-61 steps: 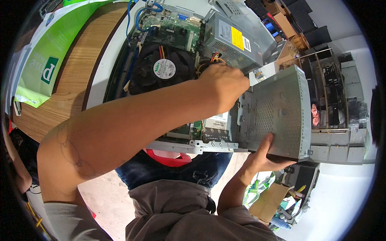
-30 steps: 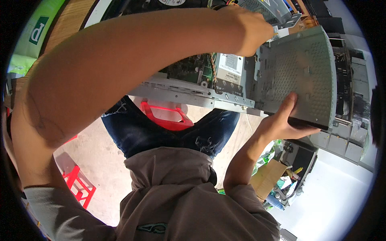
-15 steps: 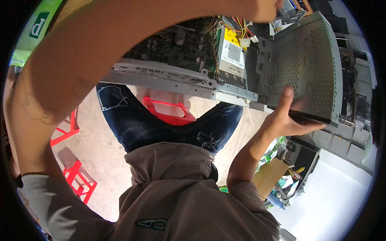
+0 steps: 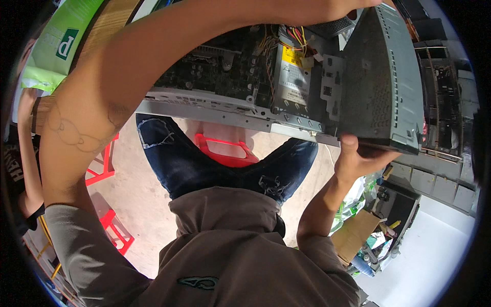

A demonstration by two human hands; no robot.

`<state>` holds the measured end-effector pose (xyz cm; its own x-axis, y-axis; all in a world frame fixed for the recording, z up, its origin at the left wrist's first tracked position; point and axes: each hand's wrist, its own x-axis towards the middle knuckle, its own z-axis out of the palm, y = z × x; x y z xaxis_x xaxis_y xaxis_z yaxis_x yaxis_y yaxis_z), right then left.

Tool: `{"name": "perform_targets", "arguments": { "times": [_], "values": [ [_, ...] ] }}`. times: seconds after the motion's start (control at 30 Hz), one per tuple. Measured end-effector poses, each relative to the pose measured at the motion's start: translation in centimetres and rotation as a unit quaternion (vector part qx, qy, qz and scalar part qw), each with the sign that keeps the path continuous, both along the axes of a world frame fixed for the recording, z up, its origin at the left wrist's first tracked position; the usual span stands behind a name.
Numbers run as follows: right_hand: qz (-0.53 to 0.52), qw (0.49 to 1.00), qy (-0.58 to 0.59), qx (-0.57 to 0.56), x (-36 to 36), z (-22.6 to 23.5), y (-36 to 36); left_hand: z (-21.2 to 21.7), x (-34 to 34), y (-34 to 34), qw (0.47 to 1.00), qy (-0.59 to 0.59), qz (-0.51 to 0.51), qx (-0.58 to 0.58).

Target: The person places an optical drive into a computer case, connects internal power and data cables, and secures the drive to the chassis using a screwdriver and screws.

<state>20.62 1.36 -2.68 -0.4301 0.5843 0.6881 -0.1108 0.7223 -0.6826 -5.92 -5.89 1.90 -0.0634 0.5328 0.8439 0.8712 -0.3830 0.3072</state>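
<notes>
A desktop computer case (image 4: 204, 108) lies opened over my lap, showing its dark circuit board (image 4: 215, 64), a silver power supply (image 4: 292, 79) and a bundle of coloured wires (image 4: 297, 38). At its right end stands a tilted grey metal panel (image 4: 365, 77) with perforations. My right hand (image 4: 360, 161) grips the panel's near lower corner, thumb on the inner side and fingers beneath. My left arm reaches across above the case. At the panel's far upper corner, my left hand (image 4: 340, 9) is closed on the edge, partly cut off by the frame.
A green package (image 4: 59, 51) lies on the wooden table (image 4: 105, 36) at left, beside another person's arm (image 4: 28, 153). Red plastic stools (image 4: 227, 148) stand on the floor. To the right are a cardboard box (image 4: 355, 235), assorted scraps and stacked metal computer parts (image 4: 442, 102).
The metal panel has turned, showing more of its outer edge. My left hand has shifted right to its far corner; my right hand still holds the near corner. The view has moved slightly.
</notes>
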Motion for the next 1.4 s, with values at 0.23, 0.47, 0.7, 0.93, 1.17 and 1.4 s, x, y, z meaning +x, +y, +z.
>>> {"name": "perform_targets", "arguments": {
  "times": [0.23,0.47,0.7,0.93,1.17,1.4],
  "values": [
    [0.054,0.997,0.001,-0.047,0.6,-0.1,-0.6,-0.2,0.3,-0.2,0.976,0.173,0.088,0.102],
    [0.031,0.999,0.013,-0.020,0.8,-0.6,-0.2,0.1,-1.4,0.4,0.962,-0.149,0.000,-0.230],
    [0.032,0.999,-0.024,0.018,0.9,-0.5,-0.1,-2.9,0.3,-0.7,0.958,0.147,0.050,-0.241],
    [0.054,0.998,-0.012,-0.016,0.2,0.0,-0.4,-6.4,0.0,2.3,0.960,0.202,0.184,-0.066],
    [0.074,0.997,-0.016,-0.007,-0.8,1.0,-1.1,-2.4,-0.3,1.5,0.911,0.050,0.175,-0.370],
    [0.087,0.995,-0.043,0.025,-0.8,1.3,-1.3,1.3,-4.8,-1.0,0.927,-0.213,-0.001,-0.307]
  ]
}}
